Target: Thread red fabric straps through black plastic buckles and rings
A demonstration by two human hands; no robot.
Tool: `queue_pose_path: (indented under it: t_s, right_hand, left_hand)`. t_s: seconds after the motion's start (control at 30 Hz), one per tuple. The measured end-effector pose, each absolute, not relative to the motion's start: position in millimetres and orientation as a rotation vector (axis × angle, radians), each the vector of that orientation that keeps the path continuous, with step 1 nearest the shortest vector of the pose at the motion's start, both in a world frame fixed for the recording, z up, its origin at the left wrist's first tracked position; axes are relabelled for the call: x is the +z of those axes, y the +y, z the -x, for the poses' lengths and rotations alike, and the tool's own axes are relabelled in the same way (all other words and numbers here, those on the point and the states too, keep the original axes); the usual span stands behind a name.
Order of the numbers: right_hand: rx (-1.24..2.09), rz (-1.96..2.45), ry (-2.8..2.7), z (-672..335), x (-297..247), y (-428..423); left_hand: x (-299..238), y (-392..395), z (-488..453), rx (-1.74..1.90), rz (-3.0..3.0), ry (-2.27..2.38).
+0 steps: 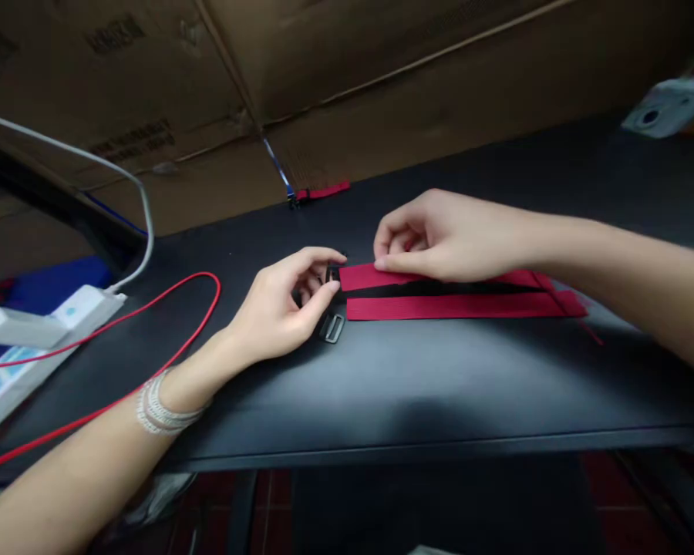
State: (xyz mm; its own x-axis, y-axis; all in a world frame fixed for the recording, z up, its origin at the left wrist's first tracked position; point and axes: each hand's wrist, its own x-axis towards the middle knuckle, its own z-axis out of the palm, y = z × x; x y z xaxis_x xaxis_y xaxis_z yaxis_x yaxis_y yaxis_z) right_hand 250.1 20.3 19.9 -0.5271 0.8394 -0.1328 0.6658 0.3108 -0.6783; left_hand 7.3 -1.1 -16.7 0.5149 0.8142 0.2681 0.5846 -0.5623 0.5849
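Observation:
My left hand (281, 304) is closed with thumb and fingertips around a small black plastic buckle (333, 274). Against that buckle lies the left end of a flat red webbing strap (355, 277). My right hand (448, 239) pinches the same strap by its upper edge, a short way to the right. A second red length of webbing (439, 307) runs along the table just in front, nearly parallel. Below my left fingertips rests a loose black slide buckle (333, 329) with a slot in it. My right hand and forearm partly cover the strap.
The dark table (428, 378) ends at a front edge near me. Cardboard boxes (382, 116) stand behind it, with a short red strap (324, 191) before them. At left are a white power strip (86, 308) and a looping red cable (208, 308). A pale device (665, 108) sits far right.

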Motion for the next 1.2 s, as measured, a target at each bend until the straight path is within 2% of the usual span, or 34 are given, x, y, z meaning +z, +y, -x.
queue_pose_path:
  t_s: [0.4,0.63,1.2]
  right_hand:
    - [0.979,1.369,-2.291,-250.3,21.5,18.7]
    - [1.248,1.372,-2.156,-253.1,19.1,21.4]
    - [1.371,1.379,-2.067,-250.4,21.4,20.1]
  left_hand:
    - [-17.6,-0.9,-8.4,0.802,-2.189,1.193]
    - [-17.8,0.1,-8.9,0.897,-2.204,1.139]
    - [-21.3,0.2,-7.8,1.026,-2.295,1.094]
